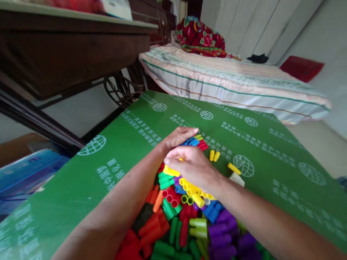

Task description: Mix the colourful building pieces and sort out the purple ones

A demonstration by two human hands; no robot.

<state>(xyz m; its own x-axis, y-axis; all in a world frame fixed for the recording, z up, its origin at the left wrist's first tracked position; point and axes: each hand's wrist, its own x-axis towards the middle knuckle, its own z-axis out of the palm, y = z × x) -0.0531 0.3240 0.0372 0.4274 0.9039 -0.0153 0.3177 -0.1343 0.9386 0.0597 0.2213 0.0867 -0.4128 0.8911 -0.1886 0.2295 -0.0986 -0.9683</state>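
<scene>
My left hand (179, 138) curls along the far side of a multicoloured row of plastic tube blocks, with blue (193, 141), red (202, 145) and yellow-green (198, 137) parts showing. Part of its fingers is hidden behind my right hand (191, 164). The right hand is closed in a pinch, with a yellow tube block (170, 171) at its fingertips. Below both hands lies a heap of joined tube blocks: green (165, 180), red (171, 196), orange (154, 227), purple (222, 234) and blue (213, 211). A yellow joined block (189, 187) lies just under the right hand.
Two short yellow tubes (214, 155), a single yellow tube (234, 168) and a whitish piece (237, 179) lie right of the hands on the green printed tabletop (271, 155). A dark wooden table (81, 54) stands left; a bed (230, 79) is beyond.
</scene>
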